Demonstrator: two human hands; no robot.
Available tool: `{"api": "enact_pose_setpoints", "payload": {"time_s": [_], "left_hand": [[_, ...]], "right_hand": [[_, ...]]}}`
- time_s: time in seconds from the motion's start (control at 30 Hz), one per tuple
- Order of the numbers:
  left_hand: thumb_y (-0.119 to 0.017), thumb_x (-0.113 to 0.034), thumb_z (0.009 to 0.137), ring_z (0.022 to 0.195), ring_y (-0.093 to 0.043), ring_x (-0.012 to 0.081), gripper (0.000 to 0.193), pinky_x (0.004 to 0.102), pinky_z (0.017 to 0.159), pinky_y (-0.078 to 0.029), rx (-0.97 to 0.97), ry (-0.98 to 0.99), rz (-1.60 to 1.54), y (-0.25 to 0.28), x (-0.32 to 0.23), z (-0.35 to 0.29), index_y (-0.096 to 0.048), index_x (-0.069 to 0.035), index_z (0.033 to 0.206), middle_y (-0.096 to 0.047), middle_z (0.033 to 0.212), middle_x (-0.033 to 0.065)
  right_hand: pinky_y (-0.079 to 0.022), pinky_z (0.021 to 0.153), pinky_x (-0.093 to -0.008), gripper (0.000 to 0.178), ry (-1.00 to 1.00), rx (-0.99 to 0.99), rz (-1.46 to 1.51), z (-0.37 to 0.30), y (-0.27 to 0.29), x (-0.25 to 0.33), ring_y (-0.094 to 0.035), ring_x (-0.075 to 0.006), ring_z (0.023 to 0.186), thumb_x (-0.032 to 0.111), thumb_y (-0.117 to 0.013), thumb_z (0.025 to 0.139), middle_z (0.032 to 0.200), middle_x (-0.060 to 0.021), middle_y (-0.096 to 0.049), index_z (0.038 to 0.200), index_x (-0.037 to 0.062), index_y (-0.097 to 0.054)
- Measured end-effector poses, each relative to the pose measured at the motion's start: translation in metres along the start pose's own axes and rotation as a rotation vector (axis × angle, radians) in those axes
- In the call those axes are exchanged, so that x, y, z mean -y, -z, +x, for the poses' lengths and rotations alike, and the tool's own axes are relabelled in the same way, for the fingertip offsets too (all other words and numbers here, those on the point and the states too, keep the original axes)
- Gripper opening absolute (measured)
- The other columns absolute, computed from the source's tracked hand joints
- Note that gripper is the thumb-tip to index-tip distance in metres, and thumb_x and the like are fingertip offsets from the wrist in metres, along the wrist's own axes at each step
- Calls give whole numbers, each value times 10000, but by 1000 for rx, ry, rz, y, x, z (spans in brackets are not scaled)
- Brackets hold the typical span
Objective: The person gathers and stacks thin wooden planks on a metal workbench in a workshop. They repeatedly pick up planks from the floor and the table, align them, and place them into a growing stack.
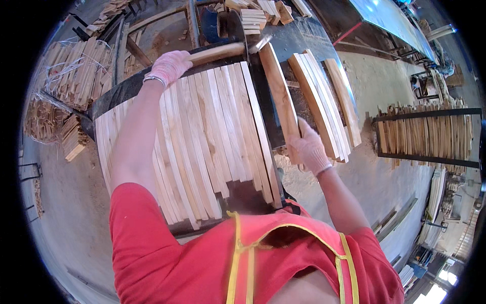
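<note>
My left hand (171, 66), in a pale pink knit glove, is closed on the left end of a short wooden strip (218, 52). That strip lies crosswise beyond the far ends of a row of light wooden slats (202, 121), which rest side by side on a dark table (243, 195). On the right, my right hand (310, 148), gloved the same way, grips the near end of a longer wooden board (279, 88). This board points away from me, its far end near a dark curved metal plate (238, 30) and a small blurred shiny piece (260, 43).
Right of the held board, several boards (316, 104) lie on a dark surface. Short wood blocks (253, 20) are heaped at the far side. Bundled wood (76, 71) stands at left, and a framed rack of slats (428, 134) at right. Sawdust covers parts of the floor (372, 91).
</note>
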State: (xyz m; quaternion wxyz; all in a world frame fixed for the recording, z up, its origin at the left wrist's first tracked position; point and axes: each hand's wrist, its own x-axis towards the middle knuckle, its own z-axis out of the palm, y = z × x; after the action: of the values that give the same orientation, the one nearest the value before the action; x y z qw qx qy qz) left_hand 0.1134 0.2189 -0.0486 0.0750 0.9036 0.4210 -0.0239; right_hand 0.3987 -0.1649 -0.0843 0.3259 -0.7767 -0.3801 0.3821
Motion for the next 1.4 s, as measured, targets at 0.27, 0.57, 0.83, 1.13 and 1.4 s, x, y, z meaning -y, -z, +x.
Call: {"api": "enact_pose_setpoints", "payload": {"time_s": [0.27, 0.57, 0.83, 1.13, 1.4], "left_hand": [[-650, -366, 985, 1119, -692, 346, 427, 408, 990, -514, -356, 134, -245, 45, -4, -70, -688, -91, 1309, -731, 1185, 189], [-657, -318, 1025, 997, -679, 179, 385, 313, 933, -510, -348, 203, -911, 76, -163, -105, -708, 12, 1217, -748, 1084, 92], [-688, -199, 926, 863, -605, 163, 149, 328, 813, -502, -241, 433, -1609, -19, -305, -64, -702, -56, 964, -656, 923, 37], [-668, -423, 949, 1196, -629, 394, 582, 456, 1033, -488, -2, 558, -919, -107, -462, -47, -580, -21, 1360, -665, 1275, 267], [-670, -494, 933, 1351, -572, 395, 728, 458, 1125, -450, 105, 670, -643, -86, -469, -26, -515, -53, 1491, -615, 1430, 257]], "right_hand": [[-563, 916, -345, 639, -97, 147, 821, -45, 41, -3, -668, -181, 1044, 99, -722, 914, 1235, -83, -689, 1507, 3, -504], [-379, 432, -305, 697, 0, 793, 1797, -55, 101, -16, -484, -120, 518, 370, -599, 1018, 774, -35, -547, 1526, -53, -378], [-575, 757, -371, 521, 164, 2, 675, 2, 203, -63, -691, -269, 814, 267, -661, 943, 996, -148, -704, 1356, -38, -575], [-537, 941, -493, 496, 269, 77, -515, 54, 231, -95, -668, -425, 1109, 420, -689, 935, 1192, -223, -687, 1302, 99, -598], [-517, 994, -499, 649, 299, -156, -654, 102, 264, -120, -649, -408, 1141, 457, -762, 850, 1223, -204, -672, 1366, 112, -574]]}}
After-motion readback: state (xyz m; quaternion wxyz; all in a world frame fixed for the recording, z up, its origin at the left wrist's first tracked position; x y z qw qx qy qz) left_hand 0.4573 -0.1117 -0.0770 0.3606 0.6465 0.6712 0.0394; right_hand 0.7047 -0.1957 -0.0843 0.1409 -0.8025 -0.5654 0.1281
